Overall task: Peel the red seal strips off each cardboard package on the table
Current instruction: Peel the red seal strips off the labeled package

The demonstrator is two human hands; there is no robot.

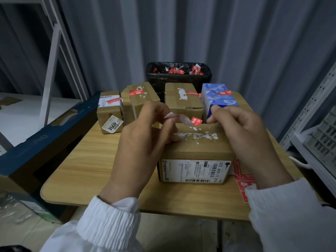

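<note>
White sleeves (pixel 109 220) enter from the bottom of the frame. The left hand (pixel 145 140) pinches a half-peeled red seal strip (pixel 183 120), lifted above the cardboard box (pixel 196 150) at the centre of the table (pixel 87 160). The right hand (pixel 249 140) curls its fingers over the far top edge of this box and holds it. Four more packages (pixel 181 99) stand behind, in the upper centre.
</note>
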